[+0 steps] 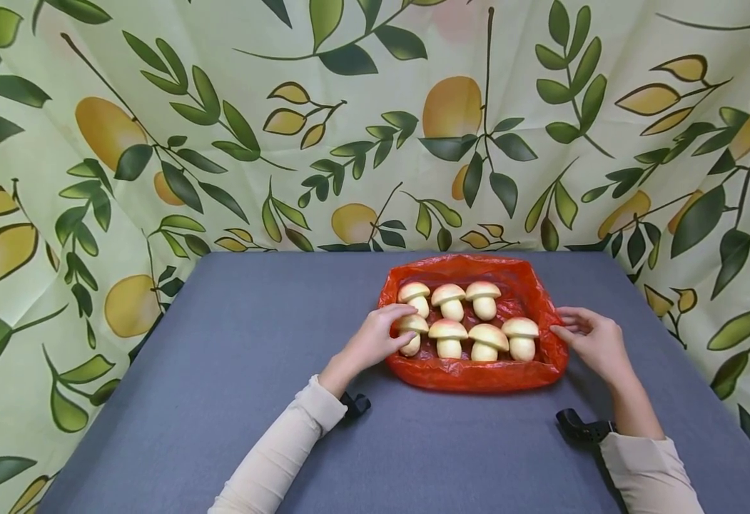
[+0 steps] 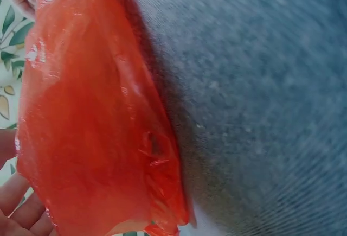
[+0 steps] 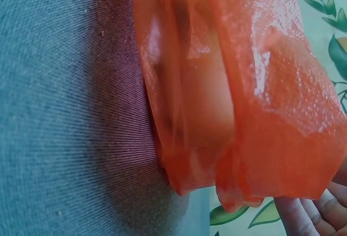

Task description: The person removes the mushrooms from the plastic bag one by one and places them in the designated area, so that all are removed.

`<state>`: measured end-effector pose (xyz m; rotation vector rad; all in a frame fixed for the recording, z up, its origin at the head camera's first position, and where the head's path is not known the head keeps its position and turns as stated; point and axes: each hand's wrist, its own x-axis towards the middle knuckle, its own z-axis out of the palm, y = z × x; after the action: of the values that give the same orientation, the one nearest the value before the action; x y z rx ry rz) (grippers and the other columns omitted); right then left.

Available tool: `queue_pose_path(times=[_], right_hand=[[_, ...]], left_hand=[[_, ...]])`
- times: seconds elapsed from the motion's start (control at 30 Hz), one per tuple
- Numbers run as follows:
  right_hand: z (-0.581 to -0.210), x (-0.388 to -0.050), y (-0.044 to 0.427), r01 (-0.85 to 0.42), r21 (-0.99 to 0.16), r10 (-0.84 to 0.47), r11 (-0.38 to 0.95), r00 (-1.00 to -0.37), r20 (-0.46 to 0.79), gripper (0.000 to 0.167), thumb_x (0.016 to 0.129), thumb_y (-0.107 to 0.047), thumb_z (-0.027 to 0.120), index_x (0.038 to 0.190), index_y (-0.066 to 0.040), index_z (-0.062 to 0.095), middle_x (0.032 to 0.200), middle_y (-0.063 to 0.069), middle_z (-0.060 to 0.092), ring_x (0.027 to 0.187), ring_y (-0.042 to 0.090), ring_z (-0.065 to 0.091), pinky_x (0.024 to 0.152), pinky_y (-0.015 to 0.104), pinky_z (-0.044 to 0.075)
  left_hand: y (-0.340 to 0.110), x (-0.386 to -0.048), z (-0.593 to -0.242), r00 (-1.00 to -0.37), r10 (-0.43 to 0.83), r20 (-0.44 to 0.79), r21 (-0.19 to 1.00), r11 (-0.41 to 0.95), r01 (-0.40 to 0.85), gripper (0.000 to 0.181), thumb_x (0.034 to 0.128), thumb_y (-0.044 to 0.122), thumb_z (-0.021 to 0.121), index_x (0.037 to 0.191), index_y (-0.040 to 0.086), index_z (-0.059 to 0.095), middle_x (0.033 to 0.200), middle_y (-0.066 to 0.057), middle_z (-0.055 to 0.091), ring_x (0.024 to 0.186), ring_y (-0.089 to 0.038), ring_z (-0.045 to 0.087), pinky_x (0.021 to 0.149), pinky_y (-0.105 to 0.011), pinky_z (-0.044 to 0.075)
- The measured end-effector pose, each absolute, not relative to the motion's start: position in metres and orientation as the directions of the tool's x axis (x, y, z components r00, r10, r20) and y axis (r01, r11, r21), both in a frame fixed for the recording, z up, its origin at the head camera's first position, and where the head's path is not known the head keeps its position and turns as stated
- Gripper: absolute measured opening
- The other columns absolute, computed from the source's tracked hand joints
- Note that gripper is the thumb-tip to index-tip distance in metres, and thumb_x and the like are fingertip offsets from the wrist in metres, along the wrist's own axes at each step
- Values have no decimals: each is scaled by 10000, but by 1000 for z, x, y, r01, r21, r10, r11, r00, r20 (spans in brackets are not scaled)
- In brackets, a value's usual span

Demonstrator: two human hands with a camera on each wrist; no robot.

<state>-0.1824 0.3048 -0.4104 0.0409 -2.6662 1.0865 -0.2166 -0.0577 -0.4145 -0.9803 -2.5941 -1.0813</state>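
Head: seven mushrooms [image 1: 448,330] inside red bag [image 1: 477,380] on bench [image 1: 220,371]. Left hand [image 1: 370,337] at near-left mushroom [image 1: 411,326], grip unclear; right hand [image 1: 596,344] pinches bag's right rim. Left wrist: film looks thin; pull gently. Right wrist: wall creased; suggest even tension.

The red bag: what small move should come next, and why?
Perhaps draw the sides of the red bag gently upward: the left hand and right hand are at its opposite sides, and its top stands open around seven mushroom-shaped pieces.
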Motion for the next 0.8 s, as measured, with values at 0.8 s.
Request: queue_pose_path(times=[0.8], right_hand=[[-406, -180, 302, -127, -690, 64, 712, -968, 244, 334, 865, -90, 700, 1122, 112, 631, 947, 312, 691, 662, -222, 480, 582, 28, 465]], left_hand=[[-51, -232, -421, -854, 488, 181, 588, 642, 492, 483, 835, 177, 744, 1232, -58, 600, 1217, -204, 660, 1141, -316, 626, 1017, -412, 490]])
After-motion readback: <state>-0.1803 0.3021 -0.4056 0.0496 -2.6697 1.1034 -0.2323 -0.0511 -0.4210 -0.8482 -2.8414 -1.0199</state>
